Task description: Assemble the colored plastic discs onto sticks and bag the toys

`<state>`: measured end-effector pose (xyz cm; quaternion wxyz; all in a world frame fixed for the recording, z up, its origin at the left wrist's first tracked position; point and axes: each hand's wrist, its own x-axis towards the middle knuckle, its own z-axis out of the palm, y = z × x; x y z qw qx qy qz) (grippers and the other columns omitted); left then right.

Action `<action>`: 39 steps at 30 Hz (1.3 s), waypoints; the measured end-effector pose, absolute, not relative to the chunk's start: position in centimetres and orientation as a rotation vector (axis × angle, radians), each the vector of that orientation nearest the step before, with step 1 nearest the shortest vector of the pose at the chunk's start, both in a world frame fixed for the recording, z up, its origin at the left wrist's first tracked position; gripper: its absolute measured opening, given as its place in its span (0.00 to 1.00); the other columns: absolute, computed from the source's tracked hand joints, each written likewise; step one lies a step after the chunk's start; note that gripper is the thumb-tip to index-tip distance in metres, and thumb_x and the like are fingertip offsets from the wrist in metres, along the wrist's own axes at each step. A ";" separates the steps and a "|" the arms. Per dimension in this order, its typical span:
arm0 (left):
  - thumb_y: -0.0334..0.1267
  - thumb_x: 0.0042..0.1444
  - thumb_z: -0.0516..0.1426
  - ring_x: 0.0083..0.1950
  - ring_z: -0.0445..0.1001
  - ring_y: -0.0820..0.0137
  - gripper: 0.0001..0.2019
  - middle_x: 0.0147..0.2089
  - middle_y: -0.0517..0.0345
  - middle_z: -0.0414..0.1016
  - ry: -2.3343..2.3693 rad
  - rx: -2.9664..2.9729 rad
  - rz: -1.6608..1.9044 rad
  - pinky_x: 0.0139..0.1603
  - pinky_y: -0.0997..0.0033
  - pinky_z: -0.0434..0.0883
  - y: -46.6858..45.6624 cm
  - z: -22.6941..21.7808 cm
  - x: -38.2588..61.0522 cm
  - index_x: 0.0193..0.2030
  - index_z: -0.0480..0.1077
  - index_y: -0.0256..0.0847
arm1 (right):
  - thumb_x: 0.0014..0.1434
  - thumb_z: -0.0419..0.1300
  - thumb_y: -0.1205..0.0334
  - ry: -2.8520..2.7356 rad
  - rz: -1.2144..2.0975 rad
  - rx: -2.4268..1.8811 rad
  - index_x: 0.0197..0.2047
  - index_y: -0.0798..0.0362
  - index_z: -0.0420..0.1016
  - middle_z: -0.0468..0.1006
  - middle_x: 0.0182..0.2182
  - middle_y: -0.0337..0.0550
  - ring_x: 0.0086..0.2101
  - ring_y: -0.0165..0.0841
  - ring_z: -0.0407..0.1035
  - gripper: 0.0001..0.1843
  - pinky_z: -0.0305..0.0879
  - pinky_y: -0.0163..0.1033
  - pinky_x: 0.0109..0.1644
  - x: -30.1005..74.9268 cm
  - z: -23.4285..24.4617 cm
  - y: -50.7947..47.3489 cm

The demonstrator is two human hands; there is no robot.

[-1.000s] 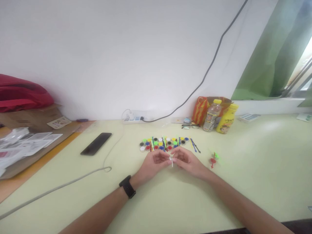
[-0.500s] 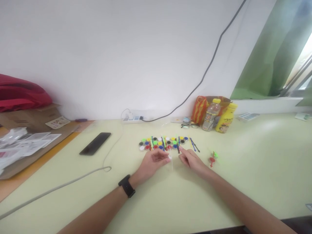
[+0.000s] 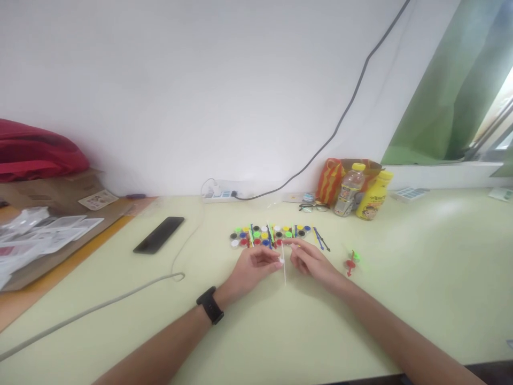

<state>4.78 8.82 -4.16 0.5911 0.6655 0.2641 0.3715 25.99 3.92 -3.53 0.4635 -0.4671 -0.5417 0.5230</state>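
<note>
My left hand is closed in a pinch on a white arrow spinner, a small white disc with a thin white pointer. The pointer stands nearly upright in view, in front of the coloured pieces. Just to its right, my right hand has its index finger stretched to the pointer's upper end; whether they touch I cannot tell. The other fingers of that hand are bent, and I see nothing held in them. Beyond both hands lie rows of coloured discs with several coloured arrows across and beside them.
Right of my hands lies a red and green spinner piece. At the back stand a clear bottle and a yellow bottle, near glasses. A phone and a grey cable lie to the left.
My right index finger has stretched out toward the pointer's upper end. The pointer shows more clearly now. My left hand keeps its pinch with little movement.
</note>
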 end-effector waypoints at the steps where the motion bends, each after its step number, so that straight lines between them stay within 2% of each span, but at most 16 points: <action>1: 0.40 0.53 0.69 0.43 0.78 0.66 0.11 0.40 0.52 0.79 0.615 1.547 0.864 0.49 0.65 0.75 8.8 -4.2 4.8 0.39 0.77 0.37 | 0.64 0.53 0.36 -1.273 1.357 -1.102 0.35 0.50 0.72 0.61 0.23 0.34 0.21 0.27 0.51 0.24 0.49 0.36 0.25 26.3 -3.5 4.0; 3: 0.39 0.53 0.69 0.43 0.78 0.66 0.11 0.40 0.52 0.79 0.614 1.538 0.863 0.49 0.65 0.75 8.9 -4.4 4.8 0.39 0.77 0.37 | 0.65 0.49 0.35 -1.173 1.492 -0.997 0.20 0.51 0.63 0.55 0.21 0.34 0.20 0.27 0.47 0.32 0.50 0.38 0.25 26.9 -3.4 4.1; 4: 0.39 0.53 0.69 0.43 0.78 0.66 0.11 0.40 0.52 0.79 0.615 1.534 0.862 0.49 0.65 0.75 8.9 -4.5 4.8 0.39 0.77 0.37 | 0.65 0.47 0.35 -1.140 1.534 -0.952 0.16 0.51 0.57 0.52 0.20 0.34 0.20 0.28 0.46 0.35 0.50 0.38 0.25 27.2 -3.3 4.2; 6: 0.39 0.53 0.69 0.42 0.78 0.67 0.11 0.39 0.53 0.79 0.614 1.529 0.863 0.49 0.65 0.75 9.0 -4.5 4.8 0.40 0.77 0.37 | 0.65 0.46 0.35 -1.102 1.554 -0.910 0.15 0.51 0.53 0.49 0.19 0.34 0.20 0.28 0.45 0.36 0.51 0.39 0.25 27.4 -3.1 4.2; 9: 0.39 0.52 0.69 0.42 0.78 0.67 0.11 0.39 0.53 0.79 0.622 1.533 0.862 0.48 0.65 0.75 9.0 -4.4 4.9 0.39 0.77 0.37 | 0.63 0.55 0.38 -1.101 1.490 -0.969 0.23 0.51 0.63 0.55 0.20 0.33 0.20 0.26 0.48 0.28 0.47 0.36 0.24 26.9 -3.1 4.1; 12: 0.39 0.53 0.69 0.42 0.78 0.66 0.11 0.39 0.52 0.79 0.615 1.540 0.869 0.48 0.65 0.75 8.9 -4.2 4.8 0.39 0.77 0.37 | 0.59 0.64 0.44 -1.244 1.402 -1.047 0.39 0.50 0.70 0.64 0.24 0.32 0.21 0.25 0.52 0.18 0.48 0.34 0.25 25.9 -3.2 3.9; 14: 0.39 0.54 0.69 0.43 0.79 0.65 0.11 0.40 0.52 0.79 0.597 1.545 0.865 0.49 0.64 0.75 8.9 -4.2 4.8 0.40 0.76 0.37 | 0.58 0.66 0.45 -1.367 1.359 -1.068 0.48 0.49 0.71 0.66 0.25 0.32 0.22 0.25 0.56 0.21 0.52 0.33 0.26 25.6 -3.2 3.7; 16: 0.39 0.55 0.68 0.44 0.79 0.64 0.10 0.41 0.51 0.79 0.582 1.546 0.854 0.49 0.63 0.75 8.8 -4.2 4.8 0.40 0.76 0.37 | 0.58 0.66 0.45 -1.448 1.331 -1.089 0.51 0.50 0.71 0.67 0.26 0.32 0.23 0.26 0.57 0.24 0.54 0.33 0.26 25.6 -3.2 3.6; 22: 0.39 0.54 0.69 0.43 0.80 0.62 0.12 0.40 0.50 0.80 0.566 1.530 0.830 0.49 0.61 0.76 8.8 -4.2 4.8 0.41 0.75 0.36 | 0.60 0.64 0.46 -1.527 1.305 -1.129 0.51 0.50 0.73 0.70 0.28 0.35 0.24 0.26 0.61 0.21 0.57 0.33 0.27 25.8 -2.9 3.5; 27: 0.39 0.54 0.69 0.41 0.79 0.65 0.12 0.39 0.52 0.79 0.572 1.563 0.827 0.46 0.64 0.76 8.7 -4.1 4.8 0.39 0.74 0.36 | 0.61 0.64 0.47 -1.539 1.311 -1.099 0.45 0.51 0.74 0.73 0.32 0.37 0.24 0.26 0.63 0.17 0.60 0.35 0.29 25.7 -2.8 3.4; 31: 0.38 0.51 0.70 0.37 0.77 0.68 0.13 0.36 0.54 0.77 0.565 1.661 0.795 0.42 0.67 0.75 8.2 -3.9 4.8 0.36 0.73 0.36 | 0.60 0.64 0.47 -1.517 1.363 -1.076 0.40 0.52 0.72 0.72 0.28 0.36 0.24 0.27 0.64 0.17 0.61 0.35 0.29 25.7 -2.9 3.4; 39: 0.39 0.49 0.71 0.40 0.79 0.65 0.14 0.39 0.53 0.77 0.554 1.773 0.752 0.46 0.63 0.77 7.7 -4.2 4.8 0.34 0.71 0.37 | 0.61 0.63 0.53 -1.630 1.338 -1.059 0.40 0.52 0.71 0.74 0.34 0.39 0.30 0.29 0.67 0.11 0.62 0.34 0.33 25.7 -2.8 3.1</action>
